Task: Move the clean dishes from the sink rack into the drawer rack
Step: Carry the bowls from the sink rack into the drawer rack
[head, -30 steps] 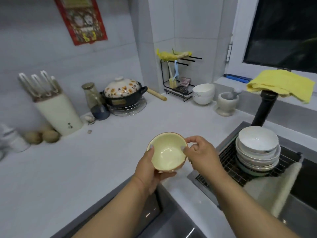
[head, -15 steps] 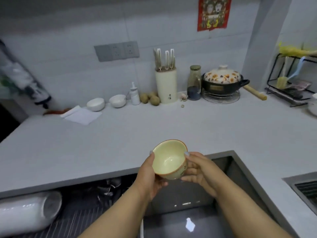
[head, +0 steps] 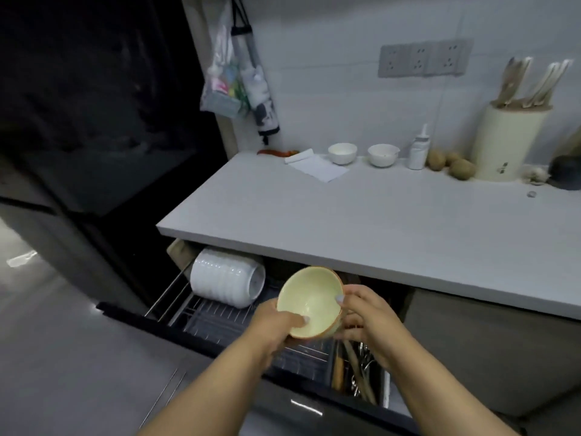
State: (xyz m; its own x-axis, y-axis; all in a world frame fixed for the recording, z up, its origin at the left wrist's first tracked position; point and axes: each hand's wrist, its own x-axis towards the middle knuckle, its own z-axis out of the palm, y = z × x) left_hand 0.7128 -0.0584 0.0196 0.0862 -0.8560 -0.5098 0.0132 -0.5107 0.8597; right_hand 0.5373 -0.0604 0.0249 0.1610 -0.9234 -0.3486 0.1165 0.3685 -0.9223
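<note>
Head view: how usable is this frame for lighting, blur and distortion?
Head view: dim, cool light overall; the area left of the countertop is almost black. Wide-angle bending tilts the knife block at the right edge. Soft blur throughout, yet the yellow bowl, left hand, right hand and drawer rack remain readable.

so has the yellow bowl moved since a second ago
Yes. The yellow bowl, held in both hands, has gone from beside the sink rack, left along the countertop, down over the open drawer rack.
</note>
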